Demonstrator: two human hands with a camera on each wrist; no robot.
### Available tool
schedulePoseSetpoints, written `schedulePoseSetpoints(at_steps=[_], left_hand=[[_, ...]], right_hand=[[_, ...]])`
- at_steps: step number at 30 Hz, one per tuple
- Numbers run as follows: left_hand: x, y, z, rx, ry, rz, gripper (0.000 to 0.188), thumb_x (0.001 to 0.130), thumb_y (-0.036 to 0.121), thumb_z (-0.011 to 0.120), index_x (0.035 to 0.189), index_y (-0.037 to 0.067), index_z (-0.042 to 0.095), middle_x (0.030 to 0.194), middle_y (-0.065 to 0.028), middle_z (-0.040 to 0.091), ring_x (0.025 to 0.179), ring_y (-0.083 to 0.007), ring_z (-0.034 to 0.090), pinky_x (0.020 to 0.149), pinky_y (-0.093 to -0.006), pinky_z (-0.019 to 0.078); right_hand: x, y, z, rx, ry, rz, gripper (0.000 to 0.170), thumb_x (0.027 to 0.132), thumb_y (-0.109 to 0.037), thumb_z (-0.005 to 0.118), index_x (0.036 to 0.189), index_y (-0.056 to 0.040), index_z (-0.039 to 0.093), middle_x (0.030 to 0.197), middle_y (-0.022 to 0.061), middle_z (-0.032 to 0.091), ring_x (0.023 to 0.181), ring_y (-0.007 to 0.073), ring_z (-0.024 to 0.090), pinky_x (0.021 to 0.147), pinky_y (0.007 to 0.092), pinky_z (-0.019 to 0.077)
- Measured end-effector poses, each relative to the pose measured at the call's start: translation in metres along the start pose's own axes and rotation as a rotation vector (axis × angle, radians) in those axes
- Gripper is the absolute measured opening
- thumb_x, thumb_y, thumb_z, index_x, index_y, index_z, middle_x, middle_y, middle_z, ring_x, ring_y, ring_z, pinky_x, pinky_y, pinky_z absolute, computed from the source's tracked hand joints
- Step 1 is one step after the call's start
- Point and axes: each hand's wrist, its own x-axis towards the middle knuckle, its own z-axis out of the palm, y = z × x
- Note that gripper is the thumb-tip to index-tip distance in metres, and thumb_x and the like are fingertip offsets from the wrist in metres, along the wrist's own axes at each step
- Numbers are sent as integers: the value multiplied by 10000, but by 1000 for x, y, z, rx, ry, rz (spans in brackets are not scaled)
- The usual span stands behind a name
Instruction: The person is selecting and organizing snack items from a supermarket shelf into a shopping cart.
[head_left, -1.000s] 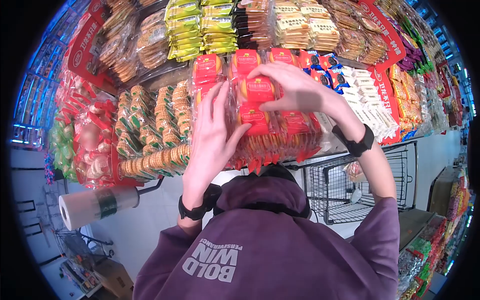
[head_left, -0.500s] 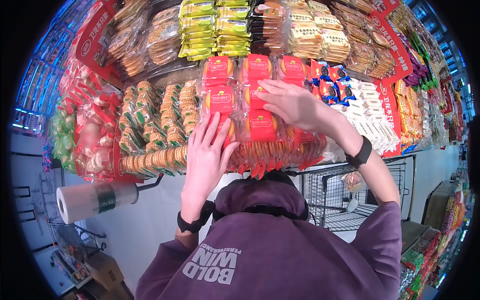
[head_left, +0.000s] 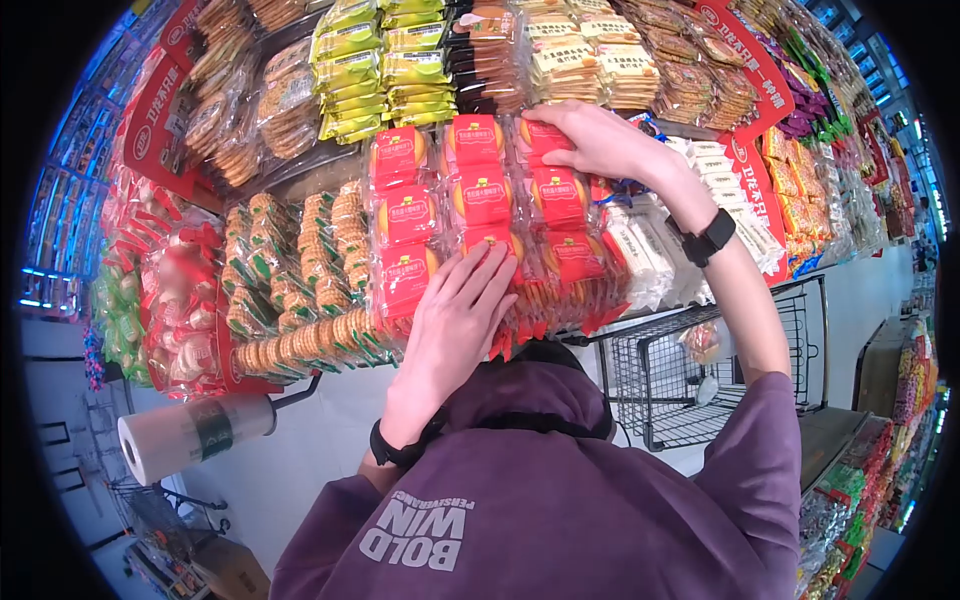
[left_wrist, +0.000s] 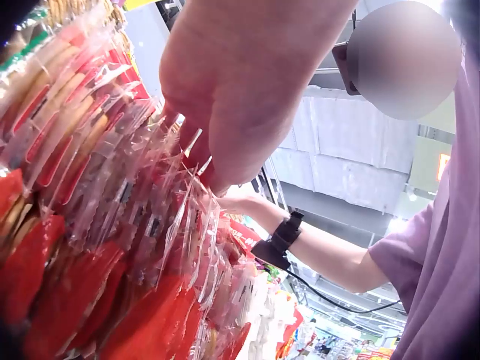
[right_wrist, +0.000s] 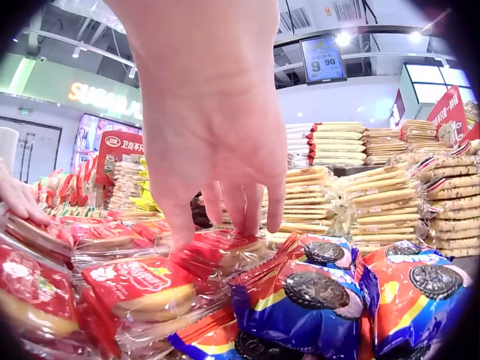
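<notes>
Head: round biscuits (head_left: pixel 322 340) at the red packets' (head_left: pixel 407 217) 8 o'clock, white packets (head_left: pixel 640 250) at 3. Your open left hand (head_left: pixel 452 325) has shifted onto the front-middle packet; your right, open, outward to 1 o'clock.
Left wrist: palm blocks fingertips.
Right wrist: blue packs (right_wrist: pixel 315 292) crowd your right hand's (right_wrist: pixel 214 120) 5 o'clock.

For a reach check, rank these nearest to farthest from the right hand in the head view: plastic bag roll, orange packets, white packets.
1. White packets, just right of the right hand.
2. Orange packets, farther right, beyond them.
3. Plastic bag roll, far left, low in the view.
</notes>
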Motion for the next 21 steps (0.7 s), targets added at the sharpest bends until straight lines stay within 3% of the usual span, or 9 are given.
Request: schedulePoseSetpoints(at_steps=[3,6,15,21], left_hand=[[-1,-1,0,-17,4,0,417,925,145,657,1319,27,590,1358,-121,589,1289,-298,516,1078,-440,406],[-2,0,2,-35,21,-14,417,924,147,658,1319,31,591,1359,-122,587,1290,-300,514,1083,-442,403],[-5,2,2,-1,29,-18,429,945,188,639,1340,36,568,1360,-121,582,1291,-300,513,1106,-437,382],[-3,3,3,-20,48,-23,423,914,159,669,1310,28,591,1356,-121,584,1287,-294,517,1099,-439,393]], right_hand=[[10,2,-3,-17,-67,105,647,778,-197,803,1335,-14,531,1211,226,632,1119,393,598,967,443,487],[11,7,0,-46,33,39,649,748,-235,842,1302,-36,566,1035,238,664,1052,397,623,917,459,503],[6,4,-3,-9,38,-22,607,747,-216,823,1245,-19,537,1205,195,606,1177,380,551,1035,434,436],[3,-1,-5,33,184,-133,573,737,-253,806,1208,-36,562,1180,191,618,1133,366,582,997,436,465]])
